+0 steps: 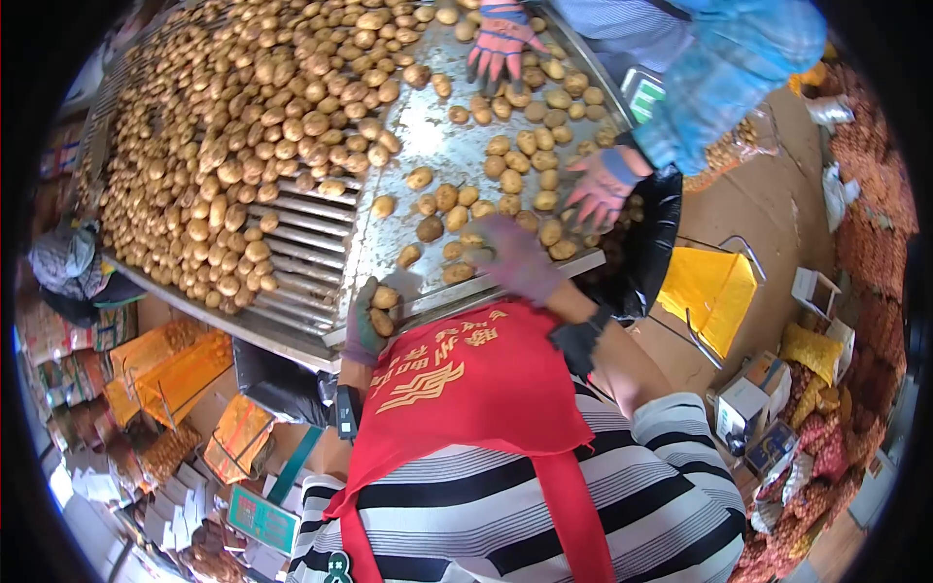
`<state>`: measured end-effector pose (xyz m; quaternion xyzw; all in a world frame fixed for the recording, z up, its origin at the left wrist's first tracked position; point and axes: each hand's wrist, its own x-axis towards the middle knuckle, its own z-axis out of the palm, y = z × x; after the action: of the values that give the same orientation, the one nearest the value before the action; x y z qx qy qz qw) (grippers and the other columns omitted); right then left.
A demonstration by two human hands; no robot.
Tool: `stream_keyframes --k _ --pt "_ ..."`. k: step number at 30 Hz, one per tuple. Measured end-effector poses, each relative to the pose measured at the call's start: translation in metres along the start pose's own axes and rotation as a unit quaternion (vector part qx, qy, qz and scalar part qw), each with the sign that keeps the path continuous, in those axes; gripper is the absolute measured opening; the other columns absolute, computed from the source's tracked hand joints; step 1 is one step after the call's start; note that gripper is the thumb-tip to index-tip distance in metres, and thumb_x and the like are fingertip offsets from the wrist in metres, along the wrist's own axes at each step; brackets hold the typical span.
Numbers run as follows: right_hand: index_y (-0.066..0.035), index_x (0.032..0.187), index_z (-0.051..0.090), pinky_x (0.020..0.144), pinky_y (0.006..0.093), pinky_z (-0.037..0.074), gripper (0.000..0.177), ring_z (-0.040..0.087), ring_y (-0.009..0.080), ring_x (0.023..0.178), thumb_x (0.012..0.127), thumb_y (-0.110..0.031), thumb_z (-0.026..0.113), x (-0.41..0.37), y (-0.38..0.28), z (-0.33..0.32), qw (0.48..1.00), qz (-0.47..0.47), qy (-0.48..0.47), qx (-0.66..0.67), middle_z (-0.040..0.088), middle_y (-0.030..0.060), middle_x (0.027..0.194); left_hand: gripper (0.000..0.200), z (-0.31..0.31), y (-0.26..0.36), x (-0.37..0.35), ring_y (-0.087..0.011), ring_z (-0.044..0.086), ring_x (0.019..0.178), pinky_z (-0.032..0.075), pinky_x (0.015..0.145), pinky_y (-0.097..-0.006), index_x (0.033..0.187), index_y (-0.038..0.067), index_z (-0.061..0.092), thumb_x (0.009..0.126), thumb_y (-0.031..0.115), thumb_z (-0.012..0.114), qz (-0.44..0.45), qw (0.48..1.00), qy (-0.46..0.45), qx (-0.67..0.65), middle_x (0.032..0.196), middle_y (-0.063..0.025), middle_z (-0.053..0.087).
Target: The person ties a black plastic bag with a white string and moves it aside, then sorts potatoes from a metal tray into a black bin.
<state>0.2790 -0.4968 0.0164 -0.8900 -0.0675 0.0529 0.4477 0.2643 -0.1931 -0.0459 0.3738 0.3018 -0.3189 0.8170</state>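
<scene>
My left hand (363, 327), in a greyish glove, is at the near left corner of the metal tray (416, 131). Two potatoes (383, 309) sit against its palm, with the fingers curled beside them. Over the tray's near edge, my right hand (520, 257) in a purple-grey glove is slightly blurred. Its fingers reach left, stretched out, close to loose potatoes (457, 219). Across the tray, another person's two gloved hands touch the potatoes: one spread hand (500, 49) at the far side, the other hand (604, 187) at the right edge.
A slatted metal rack (301, 228) heaped with potatoes (243, 146) adjoins the tray on the left. A black bag (653, 255) hangs off the tray's right side. Yellow sacking on a frame (708, 296) stands on the floor at right, with boxes (753, 394) and filled net sacks (875, 214) beyond.
</scene>
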Motion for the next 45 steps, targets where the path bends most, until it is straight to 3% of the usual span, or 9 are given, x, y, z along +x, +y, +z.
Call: stream_keyframes --k 3,5,12,25,28,31,35,41,45 --pt "-0.013 0.113 0.062 0.104 0.0479 0.037 0.037 0.049 0.0315 0.12 0.079 -0.026 0.069 0.031 -0.02 0.077 0.978 -0.158 -0.074 -0.113 0.055 0.0088 0.121 0.026 -0.006 -0.005 -0.004 -0.0205 0.065 0.068 0.055 0.056 -0.0267 0.092 0.005 0.059 0.095 0.031 0.055 -0.025 0.997 -0.004 -0.07 0.081 -0.0102 0.066" --pt "-0.018 0.112 0.063 0.106 0.0509 0.031 0.04 0.041 0.0319 0.127 0.074 -0.029 0.07 0.044 -0.022 0.103 0.906 -0.255 -0.174 -0.289 0.051 0.0087 0.128 0.027 -0.008 -0.01 -0.009 -0.0199 0.064 0.066 0.054 0.055 -0.0254 0.091 0.006 0.059 0.095 0.032 0.056 -0.024 0.997 0.006 -0.074 0.08 -0.0101 0.066" --pt "-0.016 0.1 0.067 0.109 0.0587 0.02 0.036 0.036 0.0299 0.13 0.069 -0.032 0.074 0.04 -0.005 0.054 0.882 -0.142 -0.25 -0.373 0.053 0.0095 0.12 0.026 -0.001 -0.013 -0.033 -0.0164 0.055 0.052 0.046 0.049 -0.0316 0.089 0.012 0.058 0.093 0.038 0.058 -0.034 0.997 0.05 -0.049 0.072 -0.0054 0.063" --pt "-0.012 0.092 0.065 0.107 0.0566 0.023 0.032 0.038 0.0327 0.125 0.071 -0.036 0.072 -0.027 0.096 -0.028 0.887 0.076 -0.047 -0.452 0.051 0.0105 0.12 0.03 0.001 -0.007 -0.038 -0.0145 0.052 0.054 0.045 0.05 -0.0264 0.087 0.01 0.057 0.094 0.039 0.054 0.002 1.0 0.019 0.024 0.068 -0.005 0.057" --pt "-0.012 0.092 0.064 0.103 0.0555 0.028 0.026 0.041 0.032 0.119 0.074 -0.03 0.069 -0.014 0.047 -0.012 0.9 0.106 0.045 -0.421 0.052 0.01 0.115 0.03 0.0 -0.008 -0.039 -0.0151 0.052 0.054 0.045 0.052 -0.0274 0.086 0.009 0.056 0.095 0.038 0.052 0.007 1.0 -0.014 0.007 0.068 -0.0052 0.057" --pt "-0.009 0.091 0.063 0.096 0.0536 0.036 0.023 0.043 0.0318 0.114 0.076 -0.026 0.064 0.027 0.016 0.026 0.963 -0.145 0.11 -0.2 0.054 0.0101 0.106 0.034 0.005 -0.007 -0.041 -0.0168 0.055 0.054 0.046 0.05 -0.0273 0.086 0.007 0.056 0.096 0.039 0.052 0.015 1.0 0.021 -0.004 0.068 -0.0086 0.059" --pt "-0.01 0.106 0.066 0.108 0.0538 0.029 0.038 0.043 0.035 0.125 0.074 -0.029 0.066 0.093 -0.024 0.093 0.935 -0.268 -0.047 -0.227 0.054 0.0178 0.124 0.035 -0.002 -0.008 -0.036 -0.0167 0.054 0.056 0.045 0.052 -0.0277 0.085 0.008 0.056 0.096 0.04 0.049 -0.005 1.0 0.004 -0.006 0.066 -0.007 0.058" --pt "-0.013 0.101 0.067 0.109 0.0509 0.026 0.022 0.044 0.0312 0.122 0.084 -0.012 0.054 0.132 0.011 0.092 0.92 -0.145 -0.093 -0.351 0.057 0.0153 0.12 0.032 -0.01 -0.015 -0.039 -0.0187 0.053 0.058 0.044 0.055 -0.0297 0.09 0.008 0.055 0.096 0.039 0.051 0.037 0.999 -0.001 -0.011 0.073 -0.0087 0.058" --pt "-0.012 0.106 0.06 0.105 0.0487 0.03 0.03 0.041 0.0305 0.119 0.079 -0.023 0.06 0.083 0.064 0.037 0.928 -0.095 0.01 -0.361 0.05 0.0116 0.118 0.032 0.007 -0.009 -0.047 -0.0191 0.053 0.059 0.044 0.055 -0.0293 0.089 0.008 0.055 0.097 0.038 0.051 0.031 0.998 0.019 -0.047 0.072 -0.009 0.058"
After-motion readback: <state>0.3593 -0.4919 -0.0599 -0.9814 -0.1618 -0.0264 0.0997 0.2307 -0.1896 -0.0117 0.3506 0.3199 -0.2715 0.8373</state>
